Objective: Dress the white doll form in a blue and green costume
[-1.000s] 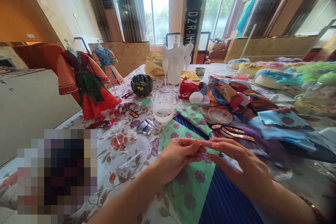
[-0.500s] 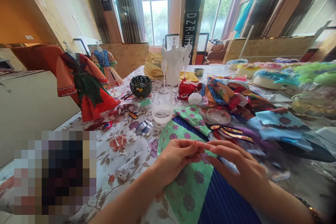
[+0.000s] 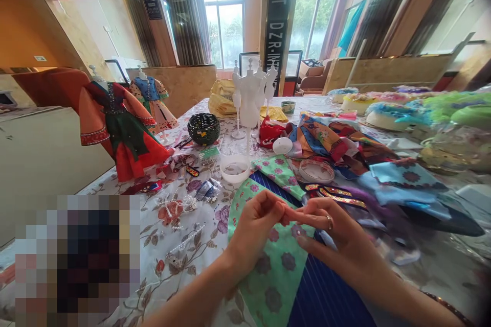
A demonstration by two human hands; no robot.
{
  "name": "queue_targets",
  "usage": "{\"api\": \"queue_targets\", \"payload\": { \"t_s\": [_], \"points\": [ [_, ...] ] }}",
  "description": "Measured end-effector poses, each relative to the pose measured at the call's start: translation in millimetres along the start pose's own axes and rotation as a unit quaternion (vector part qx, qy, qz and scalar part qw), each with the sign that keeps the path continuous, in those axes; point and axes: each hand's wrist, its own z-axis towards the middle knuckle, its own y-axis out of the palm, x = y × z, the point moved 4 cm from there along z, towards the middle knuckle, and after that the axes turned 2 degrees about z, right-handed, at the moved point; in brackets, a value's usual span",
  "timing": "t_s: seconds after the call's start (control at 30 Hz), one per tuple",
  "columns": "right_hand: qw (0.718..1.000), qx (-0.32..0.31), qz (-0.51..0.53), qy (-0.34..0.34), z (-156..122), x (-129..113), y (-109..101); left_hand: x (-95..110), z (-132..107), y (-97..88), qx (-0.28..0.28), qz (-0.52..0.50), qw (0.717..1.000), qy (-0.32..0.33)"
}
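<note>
My left hand (image 3: 255, 225) and my right hand (image 3: 330, 237) meet fingertip to fingertip just above a green floral cloth piece (image 3: 268, 276) that lies on a blue striped fabric (image 3: 326, 296). Both hands pinch something too small to make out; a tiny bead-like speck shows below the right fingers. A ring sits on one finger of my right hand. A second green floral piece (image 3: 282, 171) lies farther back.
A floral tablecloth (image 3: 161, 245) carries pearl strings (image 3: 184, 237), a white round dish (image 3: 235, 167), a dark basket (image 3: 203, 127), white doll mannequins (image 3: 249, 94), dressed dolls (image 3: 118, 127), a tape roll (image 3: 316, 170) and heaped colourful fabrics (image 3: 345, 145).
My hands rose a little and their fingers drew tighter together; the left fingers curled more. The view shifted slightly left.
</note>
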Motion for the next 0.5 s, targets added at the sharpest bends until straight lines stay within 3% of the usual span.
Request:
{"api": "queue_targets", "payload": {
  "t_s": [0.2, 0.33, 0.43, 0.5],
  "points": [
    [0.978, -0.108, 0.171, 0.049, 1.9, -2.7, 3.2, 14.1, -2.5, -3.5, 0.051, 0.076, 0.994, 0.065],
    [0.952, -0.086, 0.279, 0.089, 7.8, 6.1, 3.9, 17.0, -1.2, -3.4, 0.059, 0.068, 0.993, 0.071],
    [0.941, -0.050, 0.315, 0.110, 10.8, 12.9, 2.5, 16.0, -0.3, -3.2, 0.042, 0.068, 0.994, 0.068],
    [0.936, -0.039, 0.331, 0.117, 11.2, 14.3, 1.7, 16.3, -1.0, -5.4, 0.060, 0.090, 0.991, 0.076]
  ]
}}
